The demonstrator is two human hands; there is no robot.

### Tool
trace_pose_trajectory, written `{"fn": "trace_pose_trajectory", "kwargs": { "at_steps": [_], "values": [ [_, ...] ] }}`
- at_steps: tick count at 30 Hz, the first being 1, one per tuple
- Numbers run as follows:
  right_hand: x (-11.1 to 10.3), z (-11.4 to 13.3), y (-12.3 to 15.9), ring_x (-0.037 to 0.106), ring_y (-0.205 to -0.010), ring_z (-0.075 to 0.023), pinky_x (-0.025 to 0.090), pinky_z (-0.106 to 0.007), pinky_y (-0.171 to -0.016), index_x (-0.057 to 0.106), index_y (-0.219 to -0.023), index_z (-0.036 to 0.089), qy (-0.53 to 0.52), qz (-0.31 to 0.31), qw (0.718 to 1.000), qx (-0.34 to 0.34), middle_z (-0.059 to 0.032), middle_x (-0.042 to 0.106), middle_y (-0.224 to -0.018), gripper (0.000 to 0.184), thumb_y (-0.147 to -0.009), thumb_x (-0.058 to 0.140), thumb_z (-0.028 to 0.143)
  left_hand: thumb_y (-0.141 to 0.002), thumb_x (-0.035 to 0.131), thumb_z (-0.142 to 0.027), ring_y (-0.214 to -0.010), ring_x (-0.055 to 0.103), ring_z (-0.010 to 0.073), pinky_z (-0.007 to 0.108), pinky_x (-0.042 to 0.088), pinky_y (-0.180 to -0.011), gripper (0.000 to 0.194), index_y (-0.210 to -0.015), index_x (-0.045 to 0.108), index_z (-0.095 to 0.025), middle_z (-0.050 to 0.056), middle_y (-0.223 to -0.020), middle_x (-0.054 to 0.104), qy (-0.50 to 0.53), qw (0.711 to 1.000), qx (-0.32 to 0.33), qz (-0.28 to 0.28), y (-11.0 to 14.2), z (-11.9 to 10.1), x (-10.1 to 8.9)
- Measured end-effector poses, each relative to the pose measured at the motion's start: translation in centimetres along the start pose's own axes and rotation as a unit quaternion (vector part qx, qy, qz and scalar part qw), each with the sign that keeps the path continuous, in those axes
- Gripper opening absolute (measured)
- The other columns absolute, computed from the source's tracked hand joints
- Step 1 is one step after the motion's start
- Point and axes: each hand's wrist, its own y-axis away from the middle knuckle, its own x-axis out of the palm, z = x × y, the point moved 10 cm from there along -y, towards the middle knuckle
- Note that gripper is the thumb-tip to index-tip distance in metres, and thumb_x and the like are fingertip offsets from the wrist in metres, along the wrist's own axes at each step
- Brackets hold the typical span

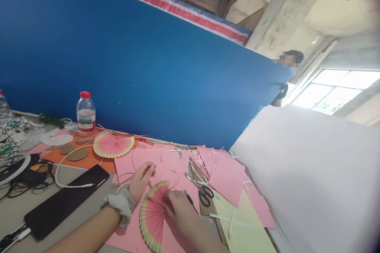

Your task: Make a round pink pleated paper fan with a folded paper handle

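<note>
Pink paper fan (152, 221)! Which hand is at it?

The right hand (179, 209). Its fingers are bent at the middle, where the folds meet. I can't tell if they pinch it tight.

Why touch it there?

Maybe because all the folds come together there, so one little spot can keep them neat. The fan is spread out, with its yellow-green edge facing the left arm.

And the left hand (144, 178)?

It's just past the fan, over the pink paper (127, 239). Its fingers are curled in close, but I can't see if they hold anything. Maybe it's near so it can help.

What's next to the right hand?

A black pen (190, 197), then scissors (199, 185) with black handles, partly on brown card. I guess they lie there to be easy to grab.

And farther out?

Pale yellow paper (246, 229) on the right. On the left, a flat black thing like a phone (68, 201). At the back, another open fan (114, 146) and a bottle (86, 118) by the big blue board (148, 67).
</note>
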Motion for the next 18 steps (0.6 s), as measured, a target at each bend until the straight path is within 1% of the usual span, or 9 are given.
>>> {"fn": "trace_pose_trajectory", "kwargs": {
  "at_steps": [3,5,9,11,13,16,18],
  "values": [
    [0.2,0.6,-0.3,0.061,-0.082,-0.0183,0.05,-0.031,-0.071,0.061,-0.094,0.016,-0.01,-0.001,1.0,0.021,-0.0056,0.065,-0.091,0.009,-0.087,0.054,0.016,-0.09,0.055,-0.032,-0.096,0.061,0.0208,0.041,0.053,-0.08,0.031,-0.116,0.055,-0.016,0.009,-0.116,0.059,0.021,1.0,-0.01,0.007,-0.2,0.4,0.0],
    [0.7,1.4,-0.5,0.061,-0.083,-0.0198,0.048,-0.029,-0.07,0.061,-0.092,0.018,-0.017,-0.001,1.0,0.019,-0.0063,0.066,-0.091,0.012,-0.085,0.053,0.012,-0.09,0.055,-0.032,-0.096,0.061,0.0206,0.041,0.053,-0.08,0.031,-0.116,0.055,-0.016,0.009,-0.115,0.059,0.036,0.999,-0.018,0.012,-0.2,0.6,0.1],
    [2.0,2.9,-0.3,0.061,-0.087,-0.0202,0.048,-0.029,-0.075,0.06,-0.095,0.024,-0.032,0.004,0.999,-0.014,-0.0032,0.066,-0.093,0.017,-0.083,0.053,0.013,-0.09,0.055,-0.032,-0.094,0.062,0.0201,0.04,0.053,-0.079,0.03,-0.115,0.056,-0.016,0.008,-0.114,0.06,0.072,0.997,-0.034,0.014,-0.4,1.1,-0.1],
    [2.3,2.8,-0.1,0.061,-0.087,-0.02,0.049,-0.028,-0.076,0.059,-0.094,0.026,-0.041,0.002,0.999,-0.032,-0.0023,0.066,-0.091,0.019,-0.081,0.054,0.013,-0.09,0.055,-0.032,-0.094,0.062,0.0202,0.041,0.053,-0.079,0.031,-0.115,0.056,-0.015,0.008,-0.114,0.06,0.09,0.995,-0.039,0.001,-0.8,1.3,-0.8],
    [1.8,1.6,0.0,0.061,-0.088,-0.0202,0.05,-0.029,-0.079,0.058,-0.097,0.025,-0.046,-0.015,0.998,-0.036,-0.0034,0.066,-0.091,0.023,-0.081,0.049,0.011,-0.09,0.055,-0.032,-0.095,0.061,0.0205,0.041,0.053,-0.08,0.031,-0.116,0.055,-0.016,0.009,-0.115,0.059,0.105,0.993,-0.042,-0.018,-1.4,1.6,-1.8],
    [0.0,-1.5,0.0,0.059,-0.099,-0.0232,0.049,-0.037,-0.086,0.051,-0.114,0.022,-0.038,-0.059,0.998,0.0,-0.0097,0.063,-0.104,0.034,-0.086,0.036,0.01,-0.089,0.055,-0.032,-0.094,0.062,0.0203,0.04,0.053,-0.078,0.032,-0.117,0.054,-0.015,0.008,-0.114,0.059,0.11,0.992,-0.041,-0.043,-2.1,1.8,-3.2],
    [-0.9,-3.4,-0.2,0.059,-0.1,-0.0244,0.05,-0.039,-0.084,0.048,-0.12,0.024,-0.03,-0.075,0.996,0.029,-0.0106,0.06,-0.108,0.037,-0.087,0.037,0.012,-0.09,0.054,-0.032,-0.09,0.062,0.0188,0.038,0.054,-0.075,0.031,-0.115,0.055,-0.015,0.008,-0.11,0.061,0.1,0.993,-0.035,-0.048,-2.0,1.7,-3.5]
  ]
}}
